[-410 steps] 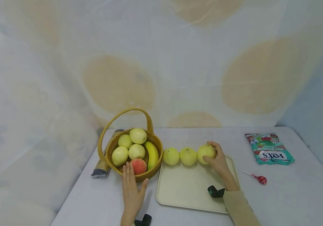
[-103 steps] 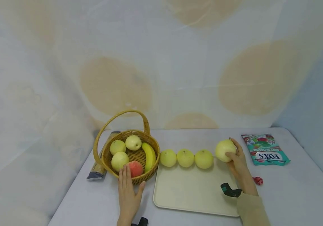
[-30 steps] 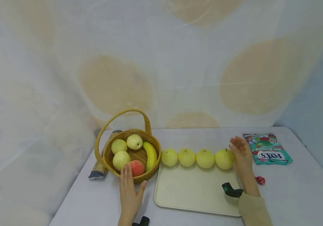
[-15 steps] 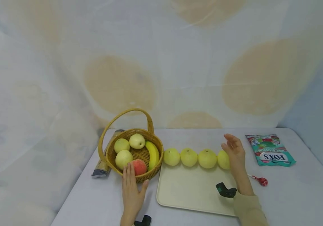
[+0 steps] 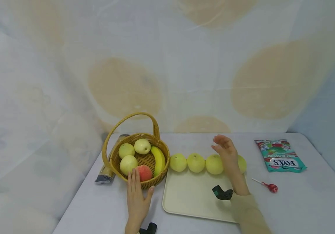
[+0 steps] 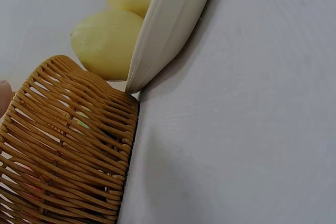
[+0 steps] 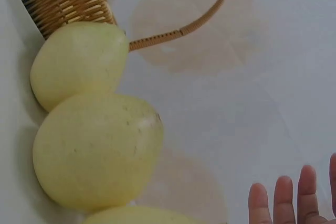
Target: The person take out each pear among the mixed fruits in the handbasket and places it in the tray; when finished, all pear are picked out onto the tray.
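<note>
My left hand lies with straight fingers against the front rim of the wicker basket, its fingertips by the peach. Three pale green fruits, one of them a rounded pear, share the basket with the peach and a banana. Along the back edge of the cream tray several yellow-green pears stand in a row, touching side by side. Over the right part of that row hovers my right hand, fingers loosely bent and holding nothing; it partly covers the rightmost pear.
A teal FOX'S candy bag lies at the back right, with a red lollipop in front of it. Behind the basket's left side a gold-and-dark packet is partly hidden. The basket handle arches upward.
One pale fruit went from the basket to the row's right end, held by my right hand, which then let go and moved left above the row. My left hand stayed at the basket.
</note>
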Demonstrator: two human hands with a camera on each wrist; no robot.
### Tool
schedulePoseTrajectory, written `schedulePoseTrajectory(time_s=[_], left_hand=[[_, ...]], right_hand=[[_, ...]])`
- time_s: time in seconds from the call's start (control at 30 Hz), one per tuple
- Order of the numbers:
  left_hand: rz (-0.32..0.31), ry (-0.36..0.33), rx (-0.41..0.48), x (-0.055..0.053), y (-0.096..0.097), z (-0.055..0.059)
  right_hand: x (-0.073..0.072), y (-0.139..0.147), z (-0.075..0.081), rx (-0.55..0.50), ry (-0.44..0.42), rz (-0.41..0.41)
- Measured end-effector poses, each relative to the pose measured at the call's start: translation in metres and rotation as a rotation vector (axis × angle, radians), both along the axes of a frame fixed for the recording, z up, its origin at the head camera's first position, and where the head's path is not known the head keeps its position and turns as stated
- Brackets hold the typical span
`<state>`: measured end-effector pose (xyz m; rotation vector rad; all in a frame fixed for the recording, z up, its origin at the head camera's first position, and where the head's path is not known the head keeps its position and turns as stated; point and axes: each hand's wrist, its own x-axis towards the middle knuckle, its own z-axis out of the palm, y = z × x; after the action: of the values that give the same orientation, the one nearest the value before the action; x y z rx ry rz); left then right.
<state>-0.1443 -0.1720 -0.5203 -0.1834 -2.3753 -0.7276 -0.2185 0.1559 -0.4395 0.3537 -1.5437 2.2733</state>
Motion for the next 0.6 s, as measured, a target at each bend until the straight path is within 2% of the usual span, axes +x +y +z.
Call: schedulePoseTrajectory(time_s=[0.27,0.6], left_hand=[[-0.005,-0.017,0.014,0.0,0.001,0.0],[-0.009,0.028,-0.016,0.0,0.0,0.001]], right_hand=[[-0.019,-0.045,0.01,0.088,-0.072,0.146],[-0.034,-0.097,0.029,0.14,-0.13,0.284]])
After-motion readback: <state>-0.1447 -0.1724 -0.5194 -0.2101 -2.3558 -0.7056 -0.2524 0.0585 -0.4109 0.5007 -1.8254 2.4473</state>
